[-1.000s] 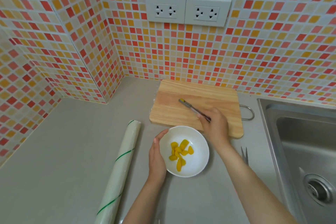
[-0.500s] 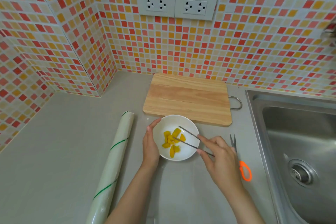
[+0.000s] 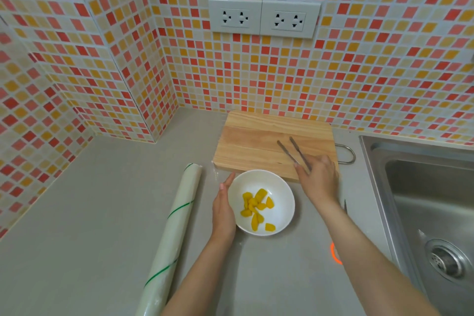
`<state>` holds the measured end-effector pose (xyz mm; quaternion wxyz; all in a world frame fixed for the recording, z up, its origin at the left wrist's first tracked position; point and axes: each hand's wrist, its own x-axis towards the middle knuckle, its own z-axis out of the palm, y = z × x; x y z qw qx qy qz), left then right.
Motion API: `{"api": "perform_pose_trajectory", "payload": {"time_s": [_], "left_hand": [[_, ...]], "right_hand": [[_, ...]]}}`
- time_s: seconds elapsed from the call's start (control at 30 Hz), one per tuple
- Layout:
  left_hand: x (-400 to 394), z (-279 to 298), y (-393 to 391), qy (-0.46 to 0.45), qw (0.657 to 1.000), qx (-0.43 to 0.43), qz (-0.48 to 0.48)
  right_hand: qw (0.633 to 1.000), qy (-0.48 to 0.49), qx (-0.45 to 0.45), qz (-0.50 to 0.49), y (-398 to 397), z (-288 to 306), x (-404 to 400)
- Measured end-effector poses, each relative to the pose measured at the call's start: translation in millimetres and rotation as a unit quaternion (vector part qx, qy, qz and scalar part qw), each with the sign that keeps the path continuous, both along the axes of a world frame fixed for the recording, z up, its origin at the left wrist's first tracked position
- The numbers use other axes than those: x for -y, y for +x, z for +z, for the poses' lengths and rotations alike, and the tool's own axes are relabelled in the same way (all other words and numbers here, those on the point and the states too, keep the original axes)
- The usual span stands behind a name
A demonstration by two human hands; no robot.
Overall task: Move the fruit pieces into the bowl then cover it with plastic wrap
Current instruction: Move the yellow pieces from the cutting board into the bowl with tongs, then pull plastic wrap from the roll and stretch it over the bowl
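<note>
A white bowl [image 3: 280,188] stands on the grey counter just in front of a wooden cutting board [image 3: 256,141]. Several yellow fruit pieces [image 3: 256,206] lie inside it. My left hand [image 3: 223,209] rests flat against the bowl's left side, fingers straight. My right hand [image 3: 318,178] is over the board's near right corner and grips metal tongs [image 3: 295,150], whose empty tips lie apart on the board. No fruit shows on the board. A roll of plastic wrap [image 3: 173,233] with green stripes lies on the counter left of the bowl.
A steel sink [image 3: 423,195] with a drain fills the right side. Scissors with an orange handle [image 3: 334,254] lie partly hidden under my right forearm. Tiled walls meet at a corner behind, with two sockets [image 3: 264,18] above the board.
My right hand has carried the tongs from over the bowl back to the cutting board's right side. One more fruit piece lies in the bowl. My left hand stays at the bowl.
</note>
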<state>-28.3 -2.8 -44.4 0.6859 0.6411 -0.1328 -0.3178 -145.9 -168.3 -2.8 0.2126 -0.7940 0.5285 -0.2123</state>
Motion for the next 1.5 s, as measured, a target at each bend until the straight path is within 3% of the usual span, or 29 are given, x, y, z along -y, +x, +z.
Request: {"api": "perform_pose_trajectory", "payload": {"time_s": [0.2, 0.3, 0.4, 0.47, 0.53, 0.63, 0.7, 0.77, 0.87, 0.97, 1.03, 1.17, 1.27, 1.5], "left_hand": [[-8.6, 11.4, 12.3, 0.028, 0.999, 0.03, -0.007], [-26.6, 24.8, 26.8, 0.064, 0.985, 0.158, -0.02], [-51.4, 39.7, 48.4, 0.108, 0.944, 0.31, -0.009], [-70.7, 42.4, 66.3, 0.136, 0.921, 0.364, -0.014], [-91.0, 35.7, 82.8, 0.177, 0.905, 0.386, -0.021], [-120.3, 15.7, 95.0, 0.265, 0.901, 0.343, -0.023], [-133.4, 6.9, 94.1, 0.288, 0.904, 0.311, -0.049], [-139.1, 2.6, 91.2, 0.285, 0.899, 0.322, -0.078], [-140.0, 1.1, 86.7, 0.319, 0.871, 0.348, -0.136], [-137.7, 0.1, 82.2, 0.341, 0.87, 0.325, -0.144], [-136.1, 3.1, 78.9, 0.338, 0.879, 0.304, -0.143], [-133.9, 13.4, 70.3, 0.248, 0.928, 0.255, -0.11], [-131.1, 24.8, 68.0, 0.145, 0.973, 0.169, -0.055], [-125.3, 37.8, 83.5, 0.039, 0.997, 0.055, -0.028]], "right_hand": [[0.994, 0.004, -0.111, -0.026, 15.1, -19.6, 25.0], [0.991, -0.017, -0.135, -0.014, 14.7, -22.0, 25.7], [0.987, 0.0, -0.158, -0.007, 14.0, -18.1, 23.1], [0.991, 0.035, -0.129, -0.024, 20.5, -4.8, 13.1], [0.999, 0.014, -0.022, -0.032, 31.1, 16.2, -6.9], [0.974, -0.02, 0.217, 0.059, 45.8, 40.5, -68.1], [0.928, 0.091, 0.336, 0.135, 53.7, 39.0, -134.0], [0.903, 0.219, 0.322, 0.181, 63.1, 21.2, -194.7], [0.904, 0.345, 0.194, 0.162, 84.0, -13.7, -229.4], [0.815, 0.505, 0.28, 0.058, 99.5, -15.4, -226.8], [0.77, 0.542, 0.336, -0.015, 106.4, -15.8, -223.7], [0.754, 0.538, 0.37, -0.073, 115.6, -9.2, -224.4], [0.765, 0.509, 0.388, -0.077, 124.5, -0.6, -219.9], [0.797, 0.468, 0.381, -0.033, 135.3, 18.0, -207.4]]}}
